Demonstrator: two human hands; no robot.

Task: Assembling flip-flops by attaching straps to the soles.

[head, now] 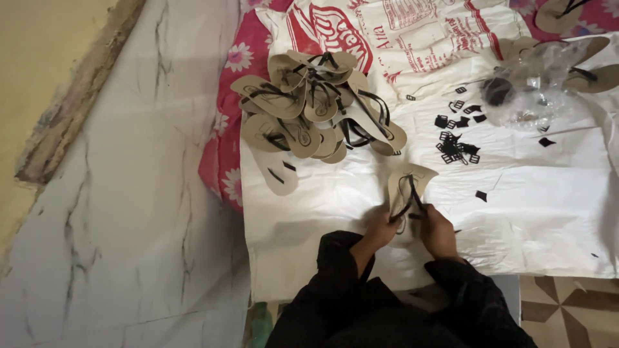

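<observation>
1. Holding a tan sandal sole (405,187) from both sides, the left hand (380,227) and right hand (437,231) rest low on the white woven sack (361,212) spread over the floor, the sole's toe pointing away from the person.
2. Both sets of fingers are closed on the sole's black straps (409,196), probably so the straps stay taut while worked; the exact pinch is too small to tell.
3. A pile of strapped tan sandals (316,106) lies well apart up and to the left, kept off the working spot.
4. Loose black buckles (456,147) are scattered near, to the right, within reach.
5. A crumpled clear plastic bag (532,87) sits beyond them.
6. The sack bears red printing (329,32) along its far end, over a pink flowered cloth (222,148).
</observation>
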